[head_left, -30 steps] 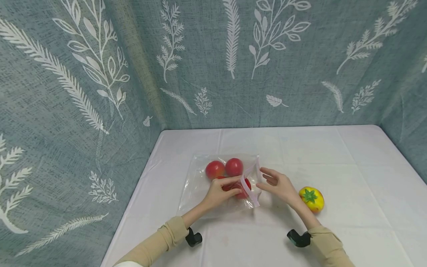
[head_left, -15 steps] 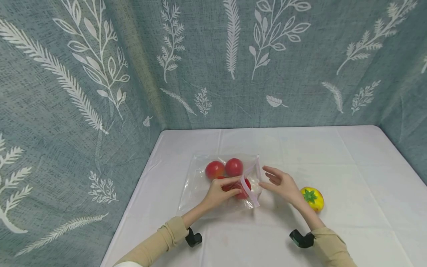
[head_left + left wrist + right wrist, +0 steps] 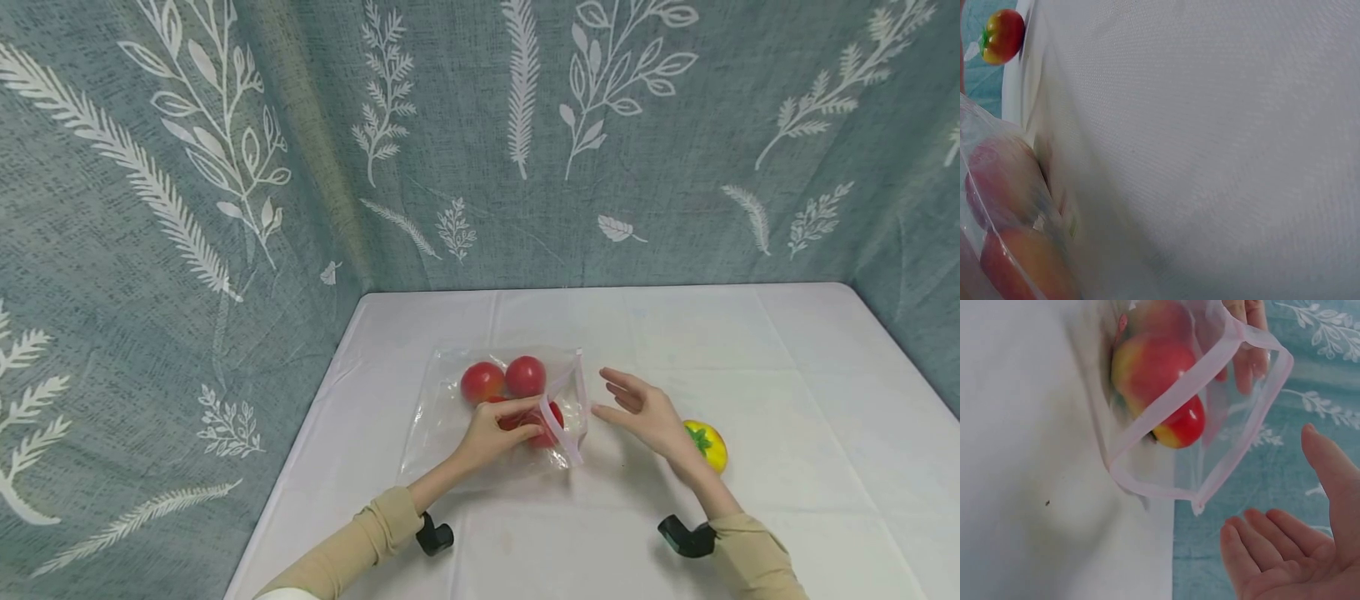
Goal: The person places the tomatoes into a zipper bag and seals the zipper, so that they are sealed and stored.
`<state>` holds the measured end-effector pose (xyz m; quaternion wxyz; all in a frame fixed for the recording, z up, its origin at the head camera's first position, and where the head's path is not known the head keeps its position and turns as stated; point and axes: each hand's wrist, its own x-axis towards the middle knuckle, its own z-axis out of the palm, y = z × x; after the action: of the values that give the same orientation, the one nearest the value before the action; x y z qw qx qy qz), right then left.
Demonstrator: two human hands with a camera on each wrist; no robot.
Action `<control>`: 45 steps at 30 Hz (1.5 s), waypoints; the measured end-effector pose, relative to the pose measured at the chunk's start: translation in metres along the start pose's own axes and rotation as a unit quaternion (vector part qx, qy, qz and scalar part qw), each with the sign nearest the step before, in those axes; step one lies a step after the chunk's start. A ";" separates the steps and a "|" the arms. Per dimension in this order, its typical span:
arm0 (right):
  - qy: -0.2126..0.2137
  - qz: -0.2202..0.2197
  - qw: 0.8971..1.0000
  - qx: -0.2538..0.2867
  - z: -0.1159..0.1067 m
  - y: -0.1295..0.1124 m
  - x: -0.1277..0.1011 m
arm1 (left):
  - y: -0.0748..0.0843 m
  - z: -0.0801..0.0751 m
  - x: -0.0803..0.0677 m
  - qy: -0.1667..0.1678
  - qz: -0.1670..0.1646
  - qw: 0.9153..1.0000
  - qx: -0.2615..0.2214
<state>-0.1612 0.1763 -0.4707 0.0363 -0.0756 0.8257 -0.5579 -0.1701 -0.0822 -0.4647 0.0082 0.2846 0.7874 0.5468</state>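
A clear zip bag (image 3: 442,408) lies on the white table with three red tomatoes (image 3: 526,375) inside. Its pink-edged mouth (image 3: 577,392) faces right and stands open. My left hand (image 3: 528,419) grips the bag's top layer just behind the mouth, over one tomato. My right hand (image 3: 611,392) hovers open a little right of the mouth, palm toward it, holding nothing. A yellow-red tomato (image 3: 712,446) with a green stalk sits just behind that hand's wrist. The right wrist view shows the bag's mouth (image 3: 1210,456), a tomato (image 3: 1160,381) inside and my open right hand (image 3: 1291,550).
The white tablecloth (image 3: 675,333) runs to a leaf-printed grey-green backdrop (image 3: 225,208) at the back and left. Black wrist camera mounts (image 3: 435,535) sit under both sleeves. In the left wrist view the yellow-red tomato (image 3: 1002,35) lies beyond the bag (image 3: 997,206).
My right hand has drawn back to the right, away from the bag's mouth and closer to the yellow-red tomato. The left hand and the bag have stayed put.
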 end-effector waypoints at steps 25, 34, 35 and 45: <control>0.018 -0.022 1.000 0.000 -0.026 -0.003 -0.009 | 0.000 0.000 0.000 -0.002 -0.012 1.000 -0.012; 0.031 -0.016 0.999 -0.014 -0.037 -0.007 -0.014 | -0.001 0.000 -0.001 0.000 -0.011 1.000 -0.011; 0.034 -0.014 0.999 -0.016 -0.038 -0.006 -0.014 | 0.000 0.000 -0.001 0.000 -0.011 1.000 -0.012; 0.048 -0.009 0.998 -0.031 -0.043 0.001 -0.018 | -0.002 0.000 -0.002 -0.001 -0.008 1.000 -0.018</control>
<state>-0.1498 0.2184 -0.4558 -0.0103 -0.0573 0.8427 -0.5352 -0.1699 -0.0839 -0.4671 0.0184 0.2787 0.7798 0.5603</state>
